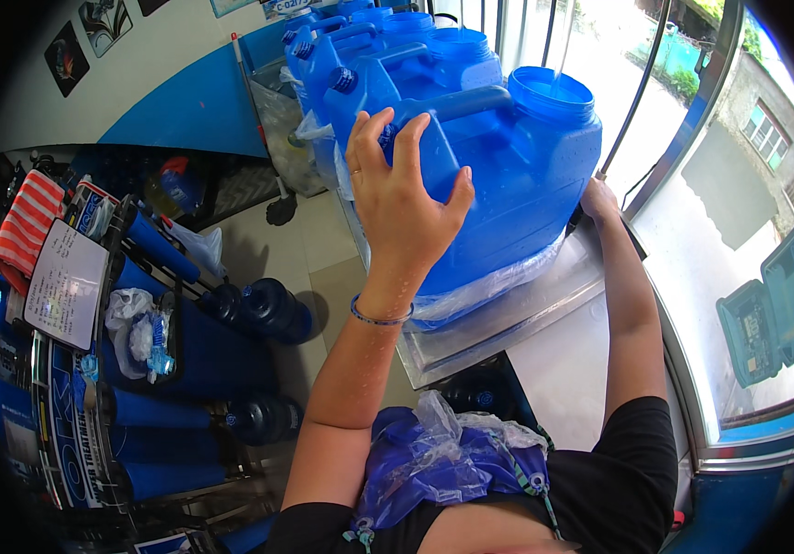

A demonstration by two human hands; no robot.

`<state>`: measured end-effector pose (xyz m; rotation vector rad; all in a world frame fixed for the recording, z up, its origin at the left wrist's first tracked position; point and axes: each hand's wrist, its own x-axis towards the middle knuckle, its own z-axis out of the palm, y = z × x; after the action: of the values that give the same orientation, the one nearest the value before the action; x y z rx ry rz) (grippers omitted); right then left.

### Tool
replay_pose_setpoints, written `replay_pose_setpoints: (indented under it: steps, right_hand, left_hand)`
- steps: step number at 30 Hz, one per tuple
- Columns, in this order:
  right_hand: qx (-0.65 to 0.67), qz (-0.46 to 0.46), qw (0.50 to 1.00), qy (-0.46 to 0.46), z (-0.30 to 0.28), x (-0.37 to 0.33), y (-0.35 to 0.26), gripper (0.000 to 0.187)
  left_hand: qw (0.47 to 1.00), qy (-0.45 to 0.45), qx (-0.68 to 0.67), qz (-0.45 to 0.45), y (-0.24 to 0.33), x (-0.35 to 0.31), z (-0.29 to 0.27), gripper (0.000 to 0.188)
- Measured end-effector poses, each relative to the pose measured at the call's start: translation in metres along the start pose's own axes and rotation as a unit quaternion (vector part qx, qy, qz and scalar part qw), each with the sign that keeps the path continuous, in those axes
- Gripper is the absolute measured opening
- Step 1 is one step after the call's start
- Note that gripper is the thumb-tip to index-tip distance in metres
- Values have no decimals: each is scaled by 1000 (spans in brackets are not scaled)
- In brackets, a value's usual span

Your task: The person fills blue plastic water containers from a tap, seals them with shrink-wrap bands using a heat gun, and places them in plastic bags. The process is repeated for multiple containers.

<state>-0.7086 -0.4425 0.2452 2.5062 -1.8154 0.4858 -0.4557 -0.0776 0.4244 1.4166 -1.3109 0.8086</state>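
Note:
A big blue water jug (517,175) with a moulded handle (462,103) stands nearest me on a metal counter (489,342). Its wide round mouth (554,92) is uncovered, and a thin clear streak, water or a tube, runs down into it. My left hand (406,194) is over the jug's left shoulder, fingers curved and spread apart around a small blue cap (386,136). Whether the fingertips touch the jug I cannot tell. My right hand (598,198) reaches along the jug's right side, beside a dark rod; its fingers are mostly hidden.
More blue jugs (457,60) line up behind the near one. Clear plastic wraps the near jug's base. At left stand a rack (138,406) with a whiteboard (66,284) and dark round bottles (275,309). A glass pane (739,212) borders the counter's right side.

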Motion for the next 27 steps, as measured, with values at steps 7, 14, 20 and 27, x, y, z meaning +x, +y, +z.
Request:
replay_pose_setpoints:
  steps: [7, 14, 20, 27]
  right_hand:
    - [-44, 16, 999, -26, -32, -14, -25, 29]
    - [-48, 19, 998, -31, -52, -24, -42, 32]
    - [-50, 31, 998, -25, -50, -26, -42, 33]
    - [-43, 42, 998, -13, -45, -26, -40, 29]
  left_hand:
    - [1000, -3, -2, 2, 0, 0, 0, 56]
    - [1000, -1, 0, 1, 0, 0, 0, 56]
    - [1000, 0, -5, -4, 0, 1, 1, 56]
    - [1000, 1, 11, 3, 0, 1, 0, 56]
